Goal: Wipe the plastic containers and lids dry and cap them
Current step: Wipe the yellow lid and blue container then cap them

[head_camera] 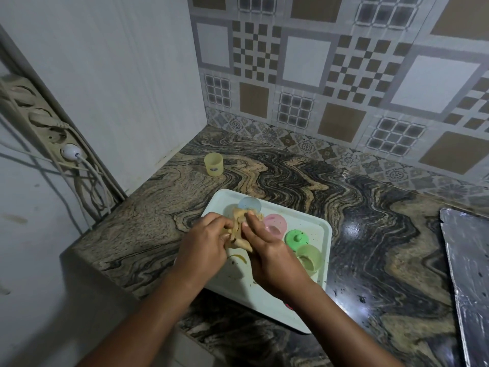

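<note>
Held: cloth [237,227], pinched between curled left hand [206,245] and right hand [267,252]. Next, likely: green lid [297,238], 3 o'clock of cloth, right hand nearer.

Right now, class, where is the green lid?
In the head view, the green lid lies on the white tray's right side, between the pink container and a yellowish cup.

A marbled counter [344,207] bears a white tray [246,292], a yellow container [213,164] and a dark sheet [468,260].
</note>
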